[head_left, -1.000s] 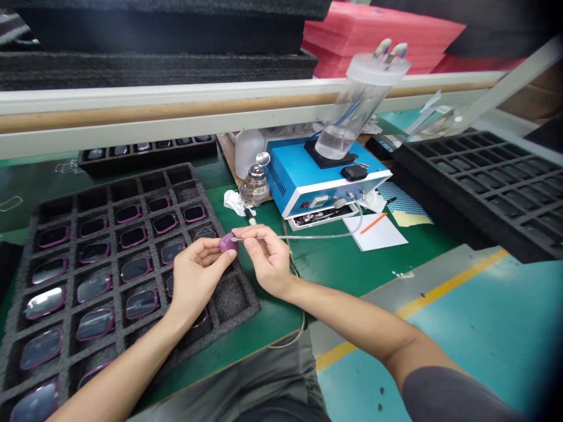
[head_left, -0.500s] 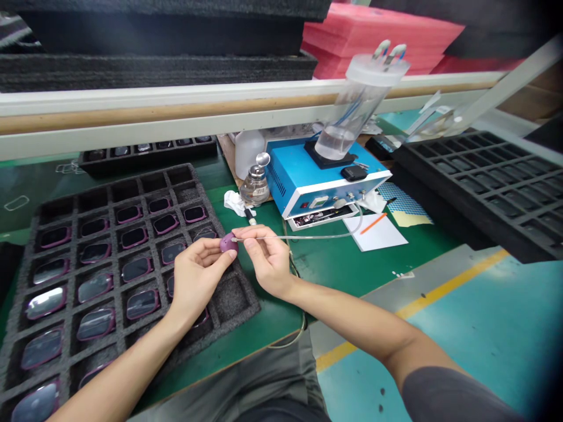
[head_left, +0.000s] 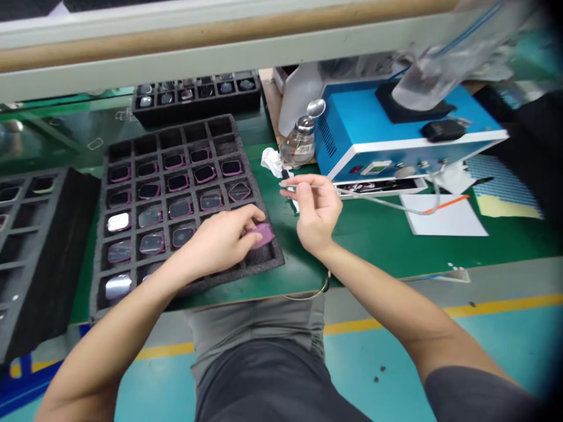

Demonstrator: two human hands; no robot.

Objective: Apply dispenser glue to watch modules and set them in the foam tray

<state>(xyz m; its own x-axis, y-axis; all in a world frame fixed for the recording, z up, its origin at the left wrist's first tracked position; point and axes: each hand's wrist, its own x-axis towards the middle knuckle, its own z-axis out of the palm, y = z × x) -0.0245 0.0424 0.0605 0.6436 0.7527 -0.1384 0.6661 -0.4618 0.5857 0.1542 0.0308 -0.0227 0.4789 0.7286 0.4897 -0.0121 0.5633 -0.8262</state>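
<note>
My left hand grips a purple watch case between thumb and fingers, low over the right front corner of a dark foam tray. Several purple-rimmed watch cases with dark glass faces lie in the tray's square compartments. Off to the right of the tray, my right hand pinches a thin dispensing tube. Its slim tip points left, apart from the watch case. The tube runs back to a blue dispenser box.
A glass pump bottle and crumpled tissue stand behind my right hand, near a white plastic bottle. White paper with an orange stick lies at right. Another foam tray stands left; a shelf beam crosses above.
My left hand has carried the watch case away from the tube tip and down to the tray. My right hand still holds the tube. The view has tilted down and shifted.
</note>
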